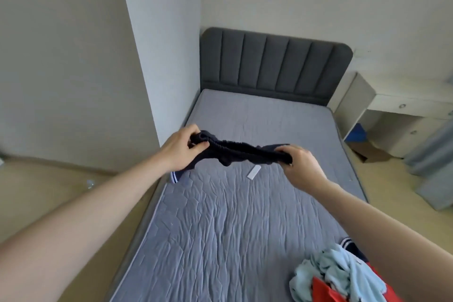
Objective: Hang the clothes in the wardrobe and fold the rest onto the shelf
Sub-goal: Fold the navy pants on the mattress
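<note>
I hold a dark navy garment (241, 152) stretched by its gathered elastic waistband above the grey mattress (220, 223). My left hand (182, 148) grips the band's left end and my right hand (302, 167) grips its right end. A leg with white stripes at the hem (174, 178) hangs down at the left, near the mattress edge. A pile of clothes (343, 274) lies at the near right corner of the bed: light blue fabric, something red, and a dark piece with white stripes.
A small white tag (253, 172) lies on the mattress under the garment. A dark grey padded headboard (274, 66) stands at the far end. A white wall panel (159, 44) rises left of the bed. A white desk unit (392, 110) sits at the right.
</note>
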`<state>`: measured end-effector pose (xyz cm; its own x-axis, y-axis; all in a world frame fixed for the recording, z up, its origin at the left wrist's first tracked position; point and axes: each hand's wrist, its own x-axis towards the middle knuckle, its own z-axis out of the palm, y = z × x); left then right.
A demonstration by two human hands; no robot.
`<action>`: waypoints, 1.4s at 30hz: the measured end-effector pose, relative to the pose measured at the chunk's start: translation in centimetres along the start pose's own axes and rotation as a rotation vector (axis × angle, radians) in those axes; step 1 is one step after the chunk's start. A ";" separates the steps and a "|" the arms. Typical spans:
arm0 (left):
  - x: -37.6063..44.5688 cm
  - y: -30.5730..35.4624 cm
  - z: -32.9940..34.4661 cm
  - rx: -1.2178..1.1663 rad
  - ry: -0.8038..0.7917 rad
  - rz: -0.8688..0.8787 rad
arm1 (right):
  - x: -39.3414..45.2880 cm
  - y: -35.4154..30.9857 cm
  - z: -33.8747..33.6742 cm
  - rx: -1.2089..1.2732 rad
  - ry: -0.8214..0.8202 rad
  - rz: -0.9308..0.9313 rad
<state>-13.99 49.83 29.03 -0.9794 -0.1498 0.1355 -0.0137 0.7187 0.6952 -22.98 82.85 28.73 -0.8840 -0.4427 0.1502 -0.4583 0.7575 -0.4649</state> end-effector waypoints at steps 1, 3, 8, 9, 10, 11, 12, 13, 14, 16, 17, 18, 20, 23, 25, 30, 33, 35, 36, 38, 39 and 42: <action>-1.3 -2.2 2.4 0.005 -0.056 -0.051 | -1.1 1.4 2.8 0.007 -0.055 0.023; -4.4 -6.5 7.1 0.028 -0.160 -0.137 | -3.9 4.4 8.7 0.014 -0.154 0.086; -12.6 -16.3 19.1 0.025 -0.366 -0.289 | -12.3 11.6 23.6 -0.008 -0.401 0.202; -14.5 -18.0 21.4 0.037 -0.408 -0.322 | -14.2 12.9 26.2 -0.022 -0.461 0.210; -16.4 -19.7 23.6 0.053 -0.448 -0.348 | -16.0 14.0 28.6 -0.034 -0.514 0.214; -18.3 -21.4 25.7 0.067 -0.482 -0.368 | -17.8 15.1 31.0 -0.046 -0.562 0.210; -20.2 -23.1 27.7 0.078 -0.518 -0.385 | -19.6 16.0 33.2 -0.055 -0.607 0.209; -22.1 -24.6 29.7 0.082 -0.548 -0.400 | -21.4 16.9 35.2 -0.060 -0.639 0.218; -23.8 -26.1 31.5 0.077 -0.570 -0.419 | -22.9 17.7 37.1 -0.062 -0.664 0.229; -26.9 -29.0 35.0 0.077 -0.624 -0.461 | -26.2 19.3 40.7 -0.064 -0.715 0.249; -28.4 -30.2 36.6 0.089 -0.646 -0.478 | -27.7 20.0 42.3 -0.069 -0.738 0.256; -29.9 -31.3 38.1 0.100 -0.659 -0.495 | -29.1 20.7 43.9 -0.081 -0.763 0.256; -32.8 -33.3 40.8 0.124 -0.681 -0.535 | -31.6 21.8 46.6 -0.113 -0.811 0.265; -36.7 -35.7 44.2 0.224 -0.738 -0.567 | -35.1 22.8 49.9 -0.153 -0.900 0.273; -38.7 -36.6 46.0 0.270 -0.774 -0.588 | -37.0 23.1 51.7 -0.148 -0.956 0.294; -40.6 -37.4 48.6 0.232 -0.732 -0.778 | -39.6 23.1 54.5 -0.141 -1.141 0.341; -40.8 -37.1 49.8 0.069 -0.470 -0.976 | -40.0 23.1 55.0 -0.103 -1.140 0.389; -40.4 -36.7 50.8 -0.054 -0.221 -1.146 | -40.0 23.2 55.2 -0.063 -1.068 0.436; -40.1 -36.5 51.2 -0.120 -0.111 -1.229 | -39.8 23.4 55.3 -0.046 -1.036 0.451; -39.6 -36.4 51.9 -0.228 0.022 -1.395 | -39.3 23.7 55.2 -0.017 -1.006 0.500; -39.5 -36.3 52.1 -0.270 0.048 -1.463 | -38.9 23.7 55.1 0.000 -1.001 0.535; -38.5 -34.7 52.2 -0.228 0.043 -1.418 | -37.5 24.1 54.3 0.098 -0.929 0.688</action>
<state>13.66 66.11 -37.20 -0.1605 -0.6571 -0.7365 -0.9189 -0.1730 0.3546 4.09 91.65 -35.52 -0.5165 -0.1644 -0.8404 0.1379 0.9526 -0.2712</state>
